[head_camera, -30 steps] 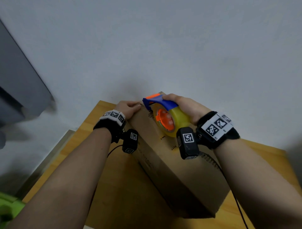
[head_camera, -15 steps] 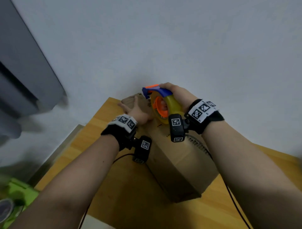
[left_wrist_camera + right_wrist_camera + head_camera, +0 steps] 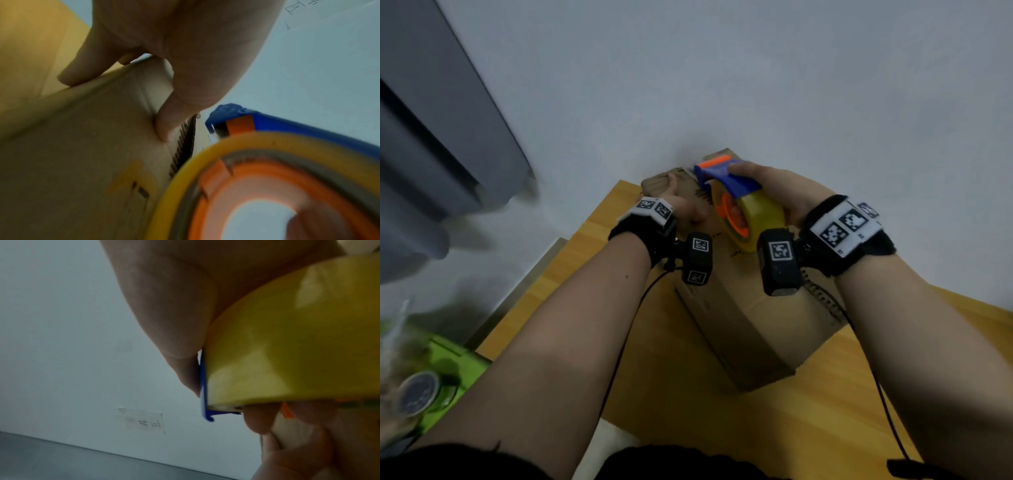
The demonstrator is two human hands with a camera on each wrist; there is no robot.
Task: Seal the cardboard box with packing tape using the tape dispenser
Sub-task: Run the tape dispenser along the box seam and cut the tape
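Observation:
A brown cardboard box (image 3: 767, 329) lies lengthwise on the wooden table (image 3: 688, 404), its flaps down. My right hand (image 3: 787, 192) grips the tape dispenser (image 3: 743, 205), which has a blue frame, an orange hub and a yellow roll. It is held on the box top near the far end. My left hand (image 3: 681, 209) lies on the box top just left of the dispenser. In the left wrist view the thumb (image 3: 168, 123) presses the flap beside the seam, next to the dispenser (image 3: 267, 178). The right wrist view is mostly filled by the yellow roll (image 3: 287, 345).
A white wall (image 3: 756, 85) stands right behind the box's far end, with a small paper label (image 3: 144, 421) on it. A grey cabinet (image 3: 431, 137) is at the left. Below the table's left edge are a green object (image 3: 448, 363) and a round lid (image 3: 417, 397).
My left hand has moved from the box's far left corner onto the box top beside the dispenser. The right hand still holds the dispenser at the far end. My head view has shifted.

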